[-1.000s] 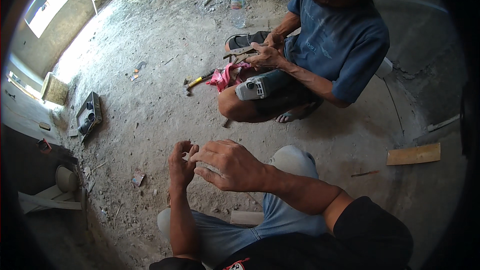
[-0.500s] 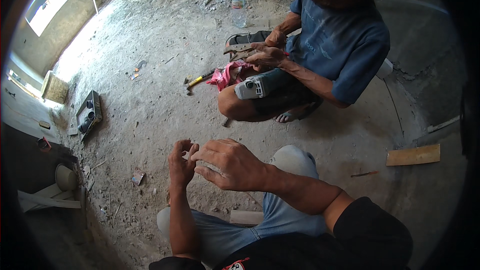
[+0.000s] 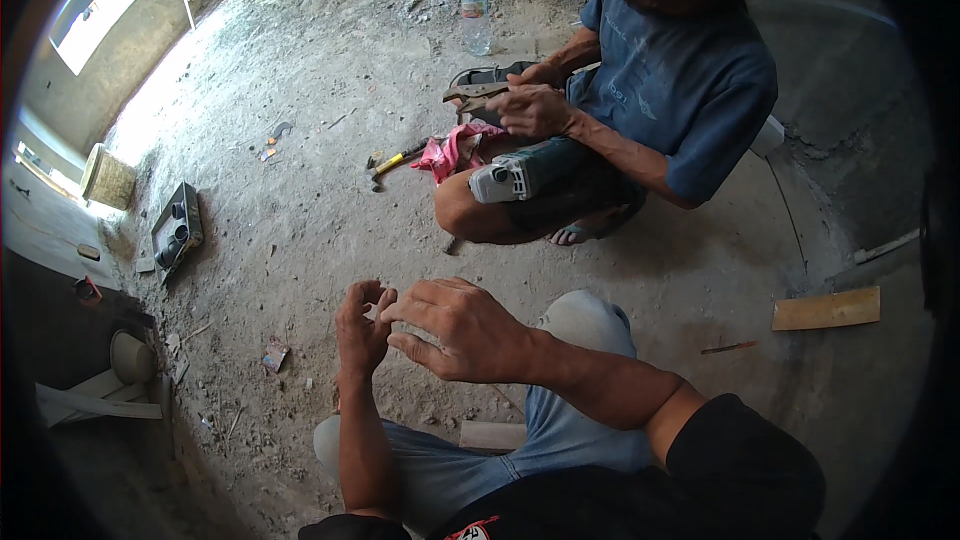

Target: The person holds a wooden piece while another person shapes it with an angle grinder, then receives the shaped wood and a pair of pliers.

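On the near side of the hammer (image 3: 397, 161), the person's left hand (image 3: 364, 328) is raised with its fingers curled, and the right hand (image 3: 462, 330) comes across from the right, fingers bent and loosely parted, its tips meeting the left one's fingers; whether anything small is pinched there cannot be told. Nearest to the left hand is a small packet (image 3: 276, 357) on the floor (image 3: 330, 225), to the near left of the hammer. Farther to the near side of the hammer, a flat piece of wood (image 3: 493, 435) lies between the legs of the jeans (image 3: 590, 365). Touching the hammer's handle end is a pink cloth (image 3: 450, 153). To the hammer's right, a co-worker (image 3: 690, 90) squats, gripping a worn two-pronged tool (image 3: 475, 92) in both hands, with a power tool (image 3: 505, 177) lying over one thigh. Beyond the hammer stands a plastic bottle (image 3: 476, 20); to its left are a curved dark piece (image 3: 283, 128), a tray (image 3: 194, 202) with black parts (image 3: 178, 238) in it, and a pale bucket (image 3: 108, 180).
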{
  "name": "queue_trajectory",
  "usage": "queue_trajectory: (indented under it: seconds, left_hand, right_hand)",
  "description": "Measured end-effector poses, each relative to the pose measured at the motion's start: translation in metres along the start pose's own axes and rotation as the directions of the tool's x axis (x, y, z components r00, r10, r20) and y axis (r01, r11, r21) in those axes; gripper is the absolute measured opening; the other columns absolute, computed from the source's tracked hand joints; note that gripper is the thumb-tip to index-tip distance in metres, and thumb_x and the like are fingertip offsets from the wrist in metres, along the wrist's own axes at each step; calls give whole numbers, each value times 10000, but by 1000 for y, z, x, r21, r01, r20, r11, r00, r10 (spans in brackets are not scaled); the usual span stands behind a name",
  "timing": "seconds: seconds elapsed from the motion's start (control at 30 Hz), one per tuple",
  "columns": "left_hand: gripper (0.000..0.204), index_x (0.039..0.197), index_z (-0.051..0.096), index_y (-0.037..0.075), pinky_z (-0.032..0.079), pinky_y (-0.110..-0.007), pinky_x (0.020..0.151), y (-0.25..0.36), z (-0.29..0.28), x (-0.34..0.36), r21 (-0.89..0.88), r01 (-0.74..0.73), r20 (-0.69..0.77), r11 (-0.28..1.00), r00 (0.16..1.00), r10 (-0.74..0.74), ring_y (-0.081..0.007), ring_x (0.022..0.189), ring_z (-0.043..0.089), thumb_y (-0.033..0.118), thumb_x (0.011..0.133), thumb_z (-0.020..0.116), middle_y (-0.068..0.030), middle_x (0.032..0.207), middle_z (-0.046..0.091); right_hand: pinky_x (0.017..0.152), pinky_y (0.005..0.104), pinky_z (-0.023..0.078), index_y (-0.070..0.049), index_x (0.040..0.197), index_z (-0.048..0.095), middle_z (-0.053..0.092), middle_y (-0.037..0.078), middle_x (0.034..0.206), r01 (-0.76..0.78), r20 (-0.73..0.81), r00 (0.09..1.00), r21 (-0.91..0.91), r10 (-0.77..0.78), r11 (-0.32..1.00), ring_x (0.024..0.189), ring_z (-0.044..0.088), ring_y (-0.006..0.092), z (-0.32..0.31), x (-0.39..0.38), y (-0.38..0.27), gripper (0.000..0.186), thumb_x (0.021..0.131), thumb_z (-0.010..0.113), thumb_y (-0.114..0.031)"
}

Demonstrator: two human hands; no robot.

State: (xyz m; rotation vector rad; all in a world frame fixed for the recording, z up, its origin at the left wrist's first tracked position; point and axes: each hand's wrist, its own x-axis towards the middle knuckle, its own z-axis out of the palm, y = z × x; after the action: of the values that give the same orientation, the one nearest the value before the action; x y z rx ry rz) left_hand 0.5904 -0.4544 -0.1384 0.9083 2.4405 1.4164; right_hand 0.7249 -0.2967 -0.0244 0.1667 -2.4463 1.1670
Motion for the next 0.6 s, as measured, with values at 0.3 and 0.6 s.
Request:
queue_trajectory:
  seconds: [0.3, 0.6]
  left_hand:
    - [324, 1119, 628, 23, 559, -427, 819, 2, -1, 1, 11, -9, 1, 1000, 1000, 9, -261, 880, 729, 280, 949, 728, -116, 950, 754]
    - [326, 1116, 627, 17, 560, -432, 819, -2, 2, 2, 10, -6, 14, 1000, 1000, 6, -271, 892, 729, 276, 947, 729, -123, 955, 751]
  right_hand:
    - [905, 433, 530, -53, 1127, 696, 686, 128, 1040, -11, 9, 1000, 1, 11, 1000, 984, 685, 314, 1, 1, 2, 258, 901, 725, -174]
    - [902, 434, 529, -52, 1129, 697, 688, 130, 1040, -11, 5, 1000, 23, 11, 1000, 974, 688, 311, 0, 1, 3, 255, 906, 723, -174]
